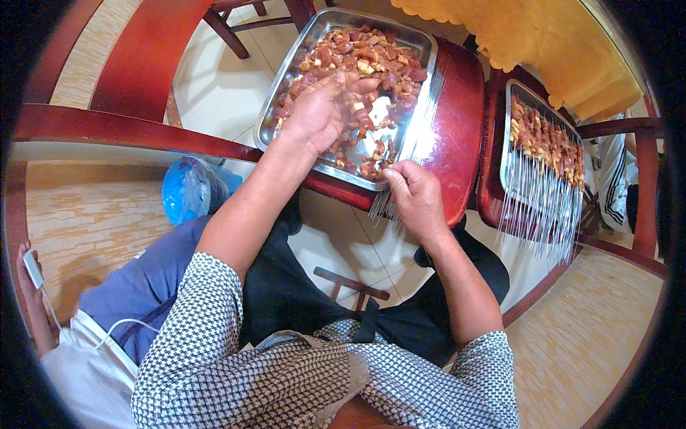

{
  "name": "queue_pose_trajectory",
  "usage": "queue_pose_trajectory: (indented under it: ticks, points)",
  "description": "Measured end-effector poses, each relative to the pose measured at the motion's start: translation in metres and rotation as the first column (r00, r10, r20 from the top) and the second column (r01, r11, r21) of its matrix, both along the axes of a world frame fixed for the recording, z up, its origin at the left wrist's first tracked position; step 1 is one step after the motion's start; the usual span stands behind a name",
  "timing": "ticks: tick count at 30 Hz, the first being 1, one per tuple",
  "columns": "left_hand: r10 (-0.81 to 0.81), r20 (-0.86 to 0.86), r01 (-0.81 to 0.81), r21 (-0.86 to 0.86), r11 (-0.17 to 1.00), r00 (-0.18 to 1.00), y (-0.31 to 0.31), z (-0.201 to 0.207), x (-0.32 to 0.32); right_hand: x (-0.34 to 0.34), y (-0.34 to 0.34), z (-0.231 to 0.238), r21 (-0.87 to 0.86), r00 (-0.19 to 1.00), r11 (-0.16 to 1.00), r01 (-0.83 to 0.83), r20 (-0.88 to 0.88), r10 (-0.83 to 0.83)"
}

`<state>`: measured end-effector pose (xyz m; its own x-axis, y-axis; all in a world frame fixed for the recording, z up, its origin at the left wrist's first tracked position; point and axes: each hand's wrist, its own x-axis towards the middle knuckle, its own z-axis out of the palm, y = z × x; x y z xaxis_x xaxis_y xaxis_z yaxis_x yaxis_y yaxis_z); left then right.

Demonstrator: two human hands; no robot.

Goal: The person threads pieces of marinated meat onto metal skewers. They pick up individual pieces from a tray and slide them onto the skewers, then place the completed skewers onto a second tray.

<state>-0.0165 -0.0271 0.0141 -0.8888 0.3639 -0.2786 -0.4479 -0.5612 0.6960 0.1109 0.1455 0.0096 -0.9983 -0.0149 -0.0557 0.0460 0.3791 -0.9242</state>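
A steel tray point(266, 120) of raw, marinated meat chunks point(371, 53) sits on a red chair seat in front of me. Over the meat, my left hand point(318, 111) has its fingers bent together around a piece of meat, mostly hidden by the fingers. My right hand point(414, 193) is closed in a pinch at the tray's near right corner, on what looks like a thin metal skewer; its shaft is hard to make out. Beside that hand, several bare metal skewers point(426, 118) lie in a bundle along the tray's right side.
To the right, a second steel tray point(509, 118) on another red chair holds threaded meat skewers point(547, 139), their bare ends sticking out toward me. A blue bucket point(182, 196) with a plastic liner stands at left. Wooden chair rails point(128, 132) and a yellow cloth point(543, 50) border the space.
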Motion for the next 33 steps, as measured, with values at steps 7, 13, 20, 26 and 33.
queue_pose_trajectory:
  ticks: [7,13,20,26,33]
  points:
    - [-0.184,0.02,0.175,0.232,0.957,0.983,0.006,0.015,0.006,-0.001,0.011,0.007,-0.048,1.0,0.999,-0.01,-0.012,0.009]
    - [-0.14,-0.053,0.146,0.16,0.976,0.989,0.02,0.018,0.015,0.016,0.026,0.021,-0.06,0.995,0.998,-0.027,-0.093,0.022]
    - [-0.026,-0.028,0.029,0.109,0.994,0.999,0.034,0.031,0.053,0.057,0.037,0.032,-0.082,0.992,0.996,-0.043,-0.12,0.033]
    - [0.051,-0.029,-0.05,0.049,0.998,0.998,0.037,0.069,0.093,0.101,0.032,0.053,-0.134,0.978,0.991,-0.019,-0.209,-0.01]
    - [0.012,-0.153,0.012,0.158,0.987,0.988,0.03,0.078,0.13,0.155,0.02,0.058,-0.044,0.94,0.999,0.029,-0.338,-0.042]
